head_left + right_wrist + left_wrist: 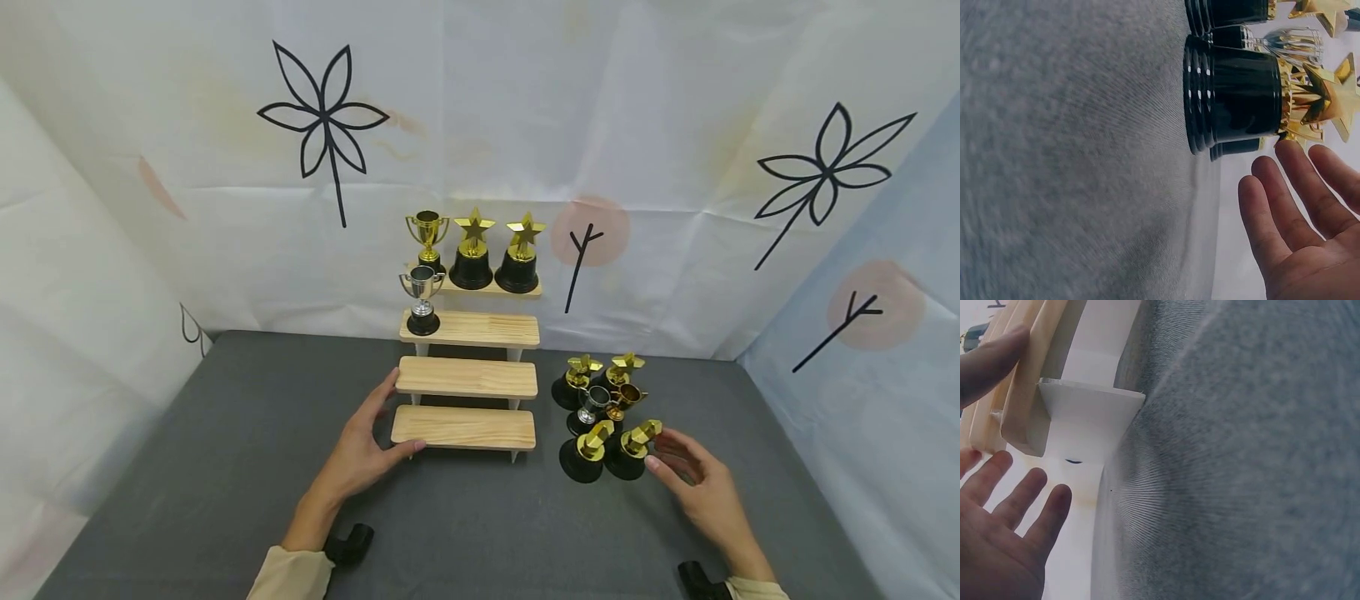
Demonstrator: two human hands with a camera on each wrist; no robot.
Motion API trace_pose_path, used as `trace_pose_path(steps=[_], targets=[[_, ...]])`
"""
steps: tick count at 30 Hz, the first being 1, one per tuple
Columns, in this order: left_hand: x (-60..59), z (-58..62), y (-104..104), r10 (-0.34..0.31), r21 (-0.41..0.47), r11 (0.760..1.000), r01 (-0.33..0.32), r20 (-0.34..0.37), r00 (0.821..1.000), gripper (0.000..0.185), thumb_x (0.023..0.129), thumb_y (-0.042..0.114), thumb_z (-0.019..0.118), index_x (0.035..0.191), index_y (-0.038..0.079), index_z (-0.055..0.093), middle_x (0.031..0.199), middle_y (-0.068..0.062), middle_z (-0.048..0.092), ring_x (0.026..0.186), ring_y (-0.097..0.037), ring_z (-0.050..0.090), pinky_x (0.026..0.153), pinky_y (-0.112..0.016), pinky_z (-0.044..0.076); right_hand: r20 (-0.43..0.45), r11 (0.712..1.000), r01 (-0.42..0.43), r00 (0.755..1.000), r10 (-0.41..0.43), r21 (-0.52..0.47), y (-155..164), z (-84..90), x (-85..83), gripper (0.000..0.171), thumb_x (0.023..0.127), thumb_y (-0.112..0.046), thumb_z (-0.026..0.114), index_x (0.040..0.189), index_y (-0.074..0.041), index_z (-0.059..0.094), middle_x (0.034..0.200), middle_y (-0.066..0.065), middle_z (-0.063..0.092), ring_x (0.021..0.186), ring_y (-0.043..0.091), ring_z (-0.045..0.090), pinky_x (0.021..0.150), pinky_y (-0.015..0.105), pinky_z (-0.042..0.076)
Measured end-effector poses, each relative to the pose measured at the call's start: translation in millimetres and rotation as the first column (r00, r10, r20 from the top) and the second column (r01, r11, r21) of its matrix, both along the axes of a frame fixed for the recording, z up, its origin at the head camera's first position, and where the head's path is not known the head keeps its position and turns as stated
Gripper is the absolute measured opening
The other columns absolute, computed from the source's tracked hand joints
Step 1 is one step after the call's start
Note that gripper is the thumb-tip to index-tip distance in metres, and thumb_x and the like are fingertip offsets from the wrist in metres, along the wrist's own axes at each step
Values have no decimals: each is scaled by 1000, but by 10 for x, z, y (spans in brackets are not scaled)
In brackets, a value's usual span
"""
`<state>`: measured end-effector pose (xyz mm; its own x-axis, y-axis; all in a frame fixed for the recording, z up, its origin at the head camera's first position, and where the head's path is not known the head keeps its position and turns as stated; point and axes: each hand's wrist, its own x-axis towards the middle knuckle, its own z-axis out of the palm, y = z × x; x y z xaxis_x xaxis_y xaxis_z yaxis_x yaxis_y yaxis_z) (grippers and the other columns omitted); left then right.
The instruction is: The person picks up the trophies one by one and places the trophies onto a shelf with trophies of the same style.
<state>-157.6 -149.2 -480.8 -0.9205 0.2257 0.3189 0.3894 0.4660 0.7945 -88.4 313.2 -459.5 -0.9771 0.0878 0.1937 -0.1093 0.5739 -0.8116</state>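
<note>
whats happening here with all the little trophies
A person is at a grey table with a wooden tiered stand. The left hand rests open against the stand's lower left end. The right hand is open beside a gold star trophy in a cluster of small trophies to the stand's right, not gripping it. Three gold trophies stand on the top tier and a silver cup on the next.

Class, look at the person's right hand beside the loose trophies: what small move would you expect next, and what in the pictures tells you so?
Probably the right hand closes its open fingers round the nearest gold star trophy. Its fingertips sit just beside that trophy without gripping it, the left hand rests on the wooden stepped stand, and the lower steps are bare.
</note>
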Motion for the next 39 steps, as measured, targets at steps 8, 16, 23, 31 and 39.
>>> trace_pose_path(steps=[8,16,23,31,39], targets=[[-8,23,8,1,11,1000,-1,-8,1000,107,78,20,91,163,16,26,160,-17,35,140,-38,41,109,-62,41,7,1000,-13,1000,13,19,-56,-26,-30,62,91,-15,80,143,4,51,128,20,62,105,-1,60,88,15,53],[-19,32,20,-6,24,1000,6,-9,1000,108,77,20,92,163,16,26,161,-17,34,140,-38,41,108,-62,42,15,999,18,1000,-19,47,-104,-31,-64,62,84,-15,86,137,2,58,126,21,63,104,12,66,84,16,54],[-7,48,26,9,18,1000,-9,0,1000,108,77,20,92,162,16,27,160,-17,35,140,-38,41,108,-62,42,91,990,53,994,-65,128,-129,-69,-118,56,87,-21,84,131,4,60,124,24,63,110,42,65,92,46,57],[-3,57,23,12,17,1000,-12,9,1000,107,77,21,92,162,15,27,159,-18,36,139,-38,42,107,-61,43,102,987,65,992,-80,145,-122,-56,-112,53,85,-20,85,126,5,63,121,26,64,108,44,66,87,51,59],[1,44,13,12,24,1000,-13,12,1000,107,77,20,92,162,15,27,159,-18,35,139,-39,41,108,-62,42,42,980,119,991,-127,158,-40,122,-68,52,87,-20,84,128,3,63,122,20,64,100,14,65,85,31,59]])
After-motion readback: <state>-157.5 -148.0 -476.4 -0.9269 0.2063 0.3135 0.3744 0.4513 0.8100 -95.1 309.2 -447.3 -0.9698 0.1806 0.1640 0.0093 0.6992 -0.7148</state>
